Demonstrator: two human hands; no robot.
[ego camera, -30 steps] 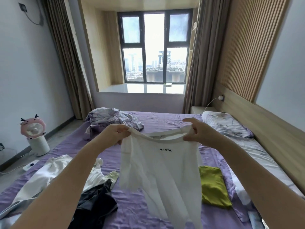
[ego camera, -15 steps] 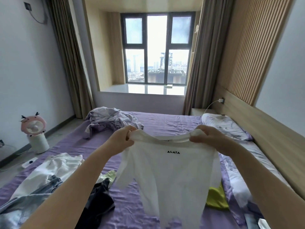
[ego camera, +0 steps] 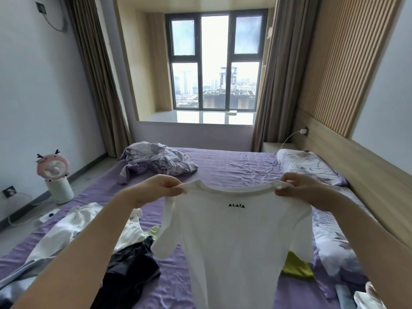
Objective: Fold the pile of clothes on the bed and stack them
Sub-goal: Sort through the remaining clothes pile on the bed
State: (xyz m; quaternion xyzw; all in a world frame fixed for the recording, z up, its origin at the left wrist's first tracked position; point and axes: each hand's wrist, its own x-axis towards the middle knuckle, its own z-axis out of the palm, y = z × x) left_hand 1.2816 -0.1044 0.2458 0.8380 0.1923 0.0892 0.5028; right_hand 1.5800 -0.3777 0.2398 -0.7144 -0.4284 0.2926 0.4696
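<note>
You hold the white short-sleeved T-shirt with small black lettering below its neckline (ego camera: 234, 237) up in the air in front of you, above the bed with the purple sheet (ego camera: 231, 166). Your left hand (ego camera: 156, 190) pinches the shirt's left shoulder at the collar, fingers curled over the cloth and thumb beneath. Your right hand (ego camera: 305, 188) grips the opposite shoulder the same way, with a fold of the collar bunched between thumb and fingers. The two hands are well apart at about the same height, so the neckline stretches between them in a shallow curve and the body of the shirt hangs down freely, sleeves drooping on each side. The shirt's lower edge runs out of the bottom of the view, so you cannot tell whether it touches the sheet.

Below your left forearm, a heap of unfolded clothes lies on the sheet: a white garment (ego camera: 73, 224), a black garment (ego camera: 129, 270) and a grey-blue piece (ego camera: 13, 284) at the lower left edge. A yellow-green folded cloth (ego camera: 296, 266) lies on the sheet just behind the hanging shirt's right side, partly hidden by it. A crumpled pale lilac quilt (ego camera: 153, 159) sits at the far side of the bed, and a patterned pillow (ego camera: 310, 166) lies near the wooden headboard (ego camera: 367, 175) on your right. On the floor to the left stands a small pink and white fan (ego camera: 55, 175).
</note>
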